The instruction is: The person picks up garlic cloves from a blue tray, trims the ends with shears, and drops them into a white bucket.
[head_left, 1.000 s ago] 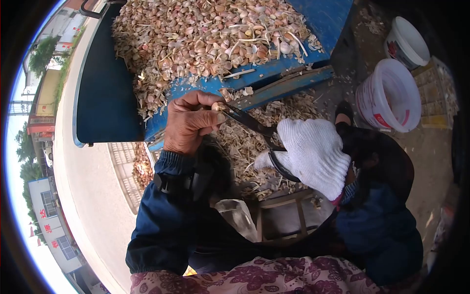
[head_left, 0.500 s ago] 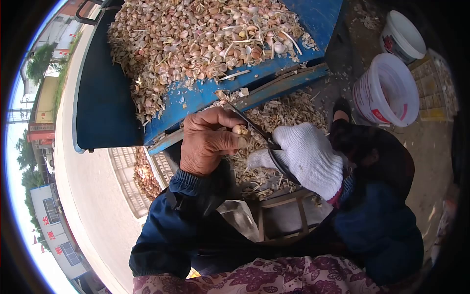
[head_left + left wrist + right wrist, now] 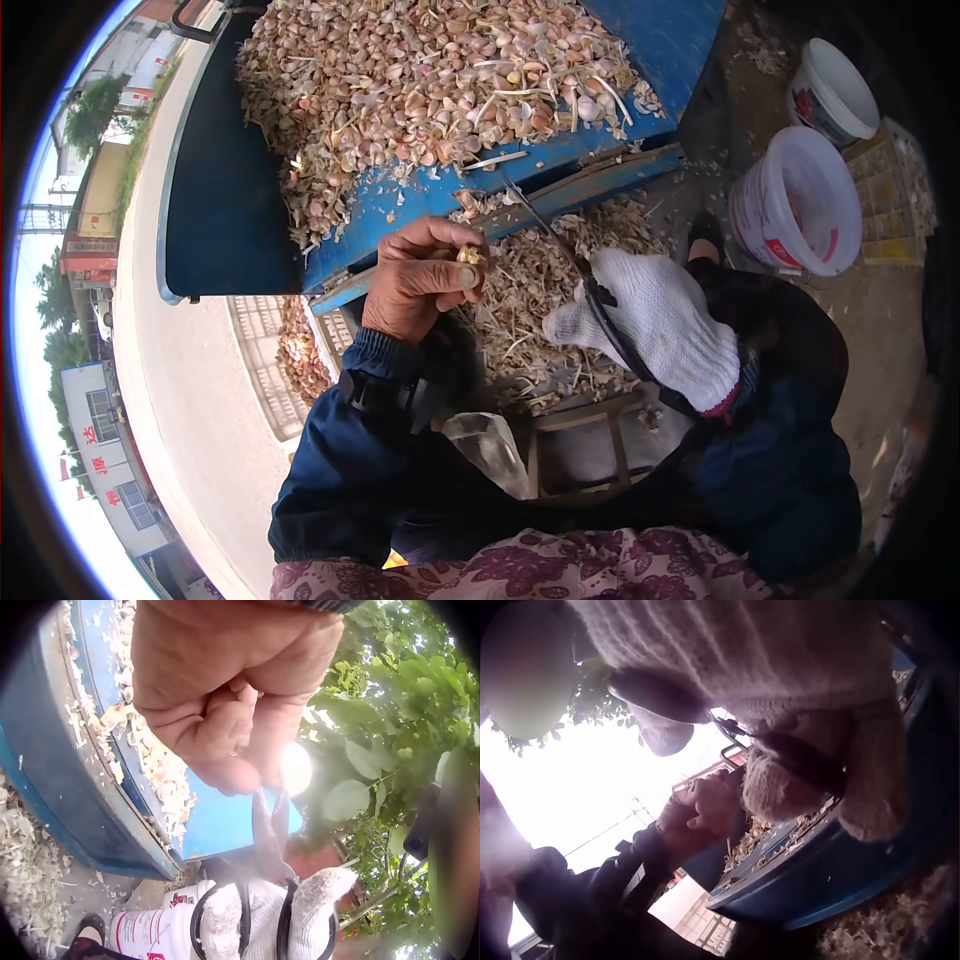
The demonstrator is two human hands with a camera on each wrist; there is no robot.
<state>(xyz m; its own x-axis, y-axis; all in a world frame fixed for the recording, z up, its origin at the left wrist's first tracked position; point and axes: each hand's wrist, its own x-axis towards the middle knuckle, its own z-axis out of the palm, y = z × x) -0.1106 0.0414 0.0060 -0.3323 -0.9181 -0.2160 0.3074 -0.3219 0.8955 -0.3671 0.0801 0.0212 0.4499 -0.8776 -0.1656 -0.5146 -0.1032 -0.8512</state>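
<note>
My bare left hand (image 3: 412,285) pinches a small yellowish garlic clove (image 3: 469,256) between thumb and fingertips, just in front of the blue trough's edge. In a white knitted glove, my right hand (image 3: 660,325) grips dark scissors (image 3: 548,228); a blade points up and left, to the right of the clove. The left wrist view shows gloved fingers (image 3: 262,919) through the black handles and the blades (image 3: 268,829) close to my left fingertips. The right wrist view has the gloved hand (image 3: 780,705) around the scissors, with the bare hand (image 3: 701,810) beyond.
A blue trough (image 3: 215,215) holds a heap of garlic cloves (image 3: 400,90). Dry skins (image 3: 540,350) lie below its edge. Crates with cloves (image 3: 262,350) stand at left, two white buckets (image 3: 745,205) at right, and a wooden frame (image 3: 575,418) between the legs.
My left hand first moved right and down with the clove, then slightly left. My gloved hand and the scissors have shifted right, and the gap between the hands is wider.
</note>
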